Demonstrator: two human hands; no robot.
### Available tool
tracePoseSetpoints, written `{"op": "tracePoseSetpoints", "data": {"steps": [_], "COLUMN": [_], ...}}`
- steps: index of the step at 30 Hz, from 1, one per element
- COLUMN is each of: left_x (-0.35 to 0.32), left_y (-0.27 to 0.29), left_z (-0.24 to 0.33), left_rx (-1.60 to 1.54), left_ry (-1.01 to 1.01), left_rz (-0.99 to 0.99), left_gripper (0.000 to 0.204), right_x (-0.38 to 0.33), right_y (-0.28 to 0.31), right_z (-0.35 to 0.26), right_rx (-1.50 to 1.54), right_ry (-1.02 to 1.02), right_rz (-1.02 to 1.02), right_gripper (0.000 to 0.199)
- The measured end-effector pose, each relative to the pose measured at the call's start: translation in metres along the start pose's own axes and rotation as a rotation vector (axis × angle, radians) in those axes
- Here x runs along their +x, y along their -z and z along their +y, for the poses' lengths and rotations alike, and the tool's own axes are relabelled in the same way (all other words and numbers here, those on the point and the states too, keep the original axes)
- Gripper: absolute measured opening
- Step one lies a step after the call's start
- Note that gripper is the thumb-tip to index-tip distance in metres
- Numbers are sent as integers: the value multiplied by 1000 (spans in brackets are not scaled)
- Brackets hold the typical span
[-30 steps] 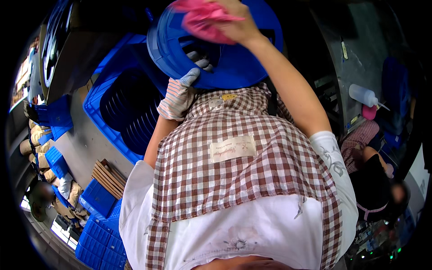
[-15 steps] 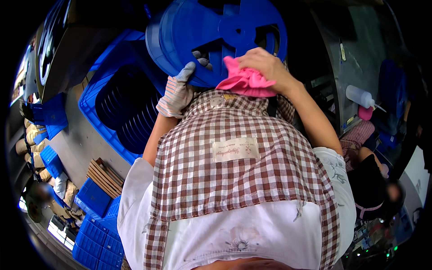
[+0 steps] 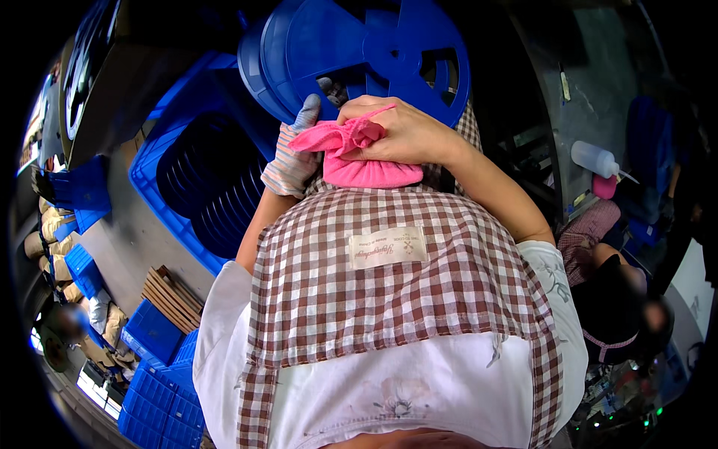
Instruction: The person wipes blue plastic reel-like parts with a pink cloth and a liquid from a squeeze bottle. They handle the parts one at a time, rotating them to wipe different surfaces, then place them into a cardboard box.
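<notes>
My right hand (image 3: 407,133) is bare and grips a bunched pink cloth (image 3: 359,161) just above the top edge of my checked apron. My left hand (image 3: 293,153) wears a striped knit glove and holds the lower rim of a large blue plastic reel (image 3: 374,52), which stands tilted in front of my chest. The reel has cut-out windows in its flat face, and a second reel edge shows behind it on the left. The cloth sits against the reel's lower rim, between my two hands.
A blue crate (image 3: 168,150) to my left holds several dark reels standing in a row. More blue crates (image 3: 153,374) and a stack of brown slats (image 3: 172,295) lie on the floor. A white squeeze bottle (image 3: 594,159) stands at right, near another person's shoulder (image 3: 587,236).
My right hand brought the pink cloth down from the top of the reel to its lower rim near my chest. The reel has tilted so its flat face shows more.
</notes>
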State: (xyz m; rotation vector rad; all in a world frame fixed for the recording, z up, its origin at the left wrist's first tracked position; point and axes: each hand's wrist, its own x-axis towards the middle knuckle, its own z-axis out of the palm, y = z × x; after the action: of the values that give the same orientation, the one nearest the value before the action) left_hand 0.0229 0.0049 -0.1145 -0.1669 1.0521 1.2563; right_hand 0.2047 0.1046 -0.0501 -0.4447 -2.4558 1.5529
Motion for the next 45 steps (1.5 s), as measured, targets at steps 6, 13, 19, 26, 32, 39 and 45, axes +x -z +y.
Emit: {"op": "tracePoseSetpoints", "data": {"steps": [6,13,19,26,32,39,45], "left_x": [2,16,4,5,10,1,0], "left_y": [-7,-5,-21,-22,-21,-30,-32], "left_z": [-4,-9,1,-1,-6,-5,-6], "left_rx": [-79,149,102,19,29,21,33], "left_ry": [-81,-256,-196,-327,-355,-352,-359], "left_rz": [-199,-81,-93,-234,-263,-219,-202], "left_gripper": [42,36,33,48,46,42,43], "right_x": [-6,-8,-11,-86,-110,-106,-108], "right_y": [-6,0,13,128,152,153,162], "right_z": [-23,-21,-15,11,-59,-64,-66], "right_rx": [-84,26,194,1616,1688,1715,1683], "right_ry": [-136,-220,-316,163,1020,1313,1248], "right_rz": [8,105,70,-75,340,165,311], "right_gripper": [37,45,49,24,26,25,22]}}
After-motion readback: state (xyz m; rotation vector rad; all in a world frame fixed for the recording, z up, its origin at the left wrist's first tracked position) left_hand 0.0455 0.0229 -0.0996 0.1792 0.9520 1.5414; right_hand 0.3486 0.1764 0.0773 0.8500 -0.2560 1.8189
